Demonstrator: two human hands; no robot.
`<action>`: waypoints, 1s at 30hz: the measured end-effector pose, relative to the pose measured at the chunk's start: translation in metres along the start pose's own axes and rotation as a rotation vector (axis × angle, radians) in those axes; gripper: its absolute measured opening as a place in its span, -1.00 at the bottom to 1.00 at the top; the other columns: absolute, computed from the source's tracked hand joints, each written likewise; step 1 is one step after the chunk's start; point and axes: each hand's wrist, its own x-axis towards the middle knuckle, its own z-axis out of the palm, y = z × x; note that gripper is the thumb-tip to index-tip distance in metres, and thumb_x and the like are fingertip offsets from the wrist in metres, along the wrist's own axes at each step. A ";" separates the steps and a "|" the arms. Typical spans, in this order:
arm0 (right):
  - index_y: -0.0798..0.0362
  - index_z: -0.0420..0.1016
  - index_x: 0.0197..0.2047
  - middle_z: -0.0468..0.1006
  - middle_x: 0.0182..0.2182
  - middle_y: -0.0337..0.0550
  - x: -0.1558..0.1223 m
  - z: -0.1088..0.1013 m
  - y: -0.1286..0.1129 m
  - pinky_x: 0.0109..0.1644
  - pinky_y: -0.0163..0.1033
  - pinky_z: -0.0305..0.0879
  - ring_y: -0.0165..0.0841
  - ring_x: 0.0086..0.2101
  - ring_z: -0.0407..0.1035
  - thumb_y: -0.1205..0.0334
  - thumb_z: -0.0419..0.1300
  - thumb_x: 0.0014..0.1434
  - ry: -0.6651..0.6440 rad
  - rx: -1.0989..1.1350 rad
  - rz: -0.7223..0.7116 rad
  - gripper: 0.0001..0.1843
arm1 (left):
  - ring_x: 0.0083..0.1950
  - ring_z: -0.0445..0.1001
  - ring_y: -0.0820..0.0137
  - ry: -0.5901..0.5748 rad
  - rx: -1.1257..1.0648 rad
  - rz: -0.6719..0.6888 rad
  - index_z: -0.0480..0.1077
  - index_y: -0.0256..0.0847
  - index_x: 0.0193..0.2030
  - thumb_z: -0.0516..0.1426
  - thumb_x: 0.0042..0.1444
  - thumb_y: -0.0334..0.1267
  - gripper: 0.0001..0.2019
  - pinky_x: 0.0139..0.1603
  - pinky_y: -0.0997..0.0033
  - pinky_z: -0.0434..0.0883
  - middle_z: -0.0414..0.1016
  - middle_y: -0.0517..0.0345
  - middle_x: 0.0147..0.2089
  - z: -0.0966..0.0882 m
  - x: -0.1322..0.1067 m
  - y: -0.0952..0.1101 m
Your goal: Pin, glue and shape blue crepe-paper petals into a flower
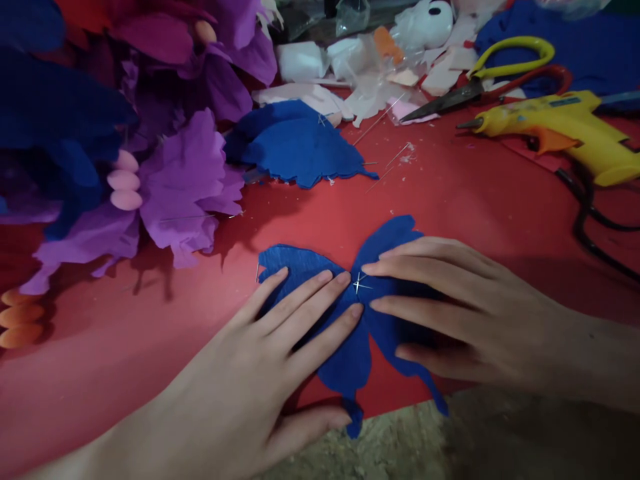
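A blue paper butterfly [345,353] lies spread on the red table surface, close to its front edge. Small silvery staples or wires [358,285] cross at its middle. My left hand [260,347] rests on the left wing, fingers stretched out and flat. On the right wing lies my right hand [465,307], its fingers spread and slightly bent, fingertips near the centre. Both hands press the paper and grip nothing. The butterfly's lower tails stick out below the hands, the left one hanging over the edge.
Another blue folded butterfly [300,143] lies behind. Purple and blue paper butterflies [185,180] crowd the left, near orange oval pieces [21,319]. At the right are scissors [460,97] and a yellow glue gun [560,127] with a black cord. Scraps [350,60] line the back.
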 end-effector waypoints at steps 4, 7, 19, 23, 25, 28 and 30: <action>0.20 0.21 -0.05 0.29 0.00 -0.11 0.001 0.001 0.001 0.11 -0.14 0.09 -0.32 0.03 0.08 0.15 -0.02 0.17 0.007 -0.017 -0.037 -0.65 | 0.26 0.07 0.18 0.007 -0.017 -0.004 -0.04 -0.22 0.25 -0.04 0.10 0.07 -0.36 0.23 0.04 0.03 0.05 0.02 0.29 0.001 0.001 0.000; 0.20 0.21 -0.05 0.31 -0.01 -0.12 0.002 0.001 0.001 0.12 -0.12 0.07 -0.31 0.03 0.09 0.16 -0.02 0.17 -0.002 -0.020 -0.027 -0.66 | 0.25 0.09 0.17 0.026 -0.023 -0.001 0.00 -0.23 0.24 -0.04 0.10 0.06 -0.38 0.22 0.04 0.04 0.07 0.00 0.28 0.000 0.002 0.001; 0.21 0.21 -0.05 0.37 -0.12 -0.13 0.006 -0.001 -0.004 0.16 -0.05 0.01 -0.37 -0.15 0.17 0.19 0.03 0.12 -0.015 0.010 0.021 -0.64 | 0.25 0.07 0.14 0.046 -0.007 0.008 0.01 -0.24 0.23 -0.06 0.10 0.08 -0.37 0.19 0.02 0.09 0.07 -0.03 0.28 0.001 0.000 0.000; 0.21 0.22 -0.06 0.37 -0.14 -0.10 0.005 -0.002 -0.006 0.14 -0.01 0.00 -0.37 -0.21 0.17 0.21 0.02 0.12 -0.017 -0.008 0.024 -0.66 | 0.25 0.10 0.16 0.050 -0.019 0.005 0.03 -0.25 0.22 -0.07 0.11 0.08 -0.38 0.18 0.02 0.10 0.08 -0.02 0.27 0.001 0.000 0.000; 0.21 0.22 -0.07 0.37 -0.16 -0.09 0.005 -0.002 -0.007 0.14 0.00 -0.01 -0.38 -0.23 0.17 0.21 0.00 0.12 -0.015 -0.014 0.020 -0.67 | 0.24 0.12 0.17 0.043 -0.025 0.009 0.03 -0.25 0.22 -0.07 0.11 0.08 -0.38 0.19 0.01 0.09 0.08 -0.01 0.27 0.000 0.000 0.000; 0.21 0.22 -0.05 0.38 -0.22 -0.09 0.005 -0.002 -0.006 0.14 -0.03 -0.01 -0.36 -0.22 0.17 0.16 -0.01 0.14 0.006 -0.009 0.034 -0.64 | 0.24 0.12 0.18 0.042 -0.026 0.018 0.03 -0.26 0.22 -0.08 0.12 0.08 -0.39 0.19 0.02 0.08 0.09 0.00 0.27 -0.001 0.000 0.000; 0.21 0.22 -0.05 0.38 -0.26 -0.10 0.005 -0.002 -0.005 0.13 -0.07 0.02 -0.37 -0.20 0.18 0.15 -0.03 0.15 0.027 -0.003 0.042 -0.64 | 0.24 0.11 0.19 0.044 -0.020 0.024 0.02 -0.26 0.22 -0.08 0.12 0.08 -0.39 0.21 0.04 0.05 0.08 0.01 0.27 -0.002 -0.001 0.000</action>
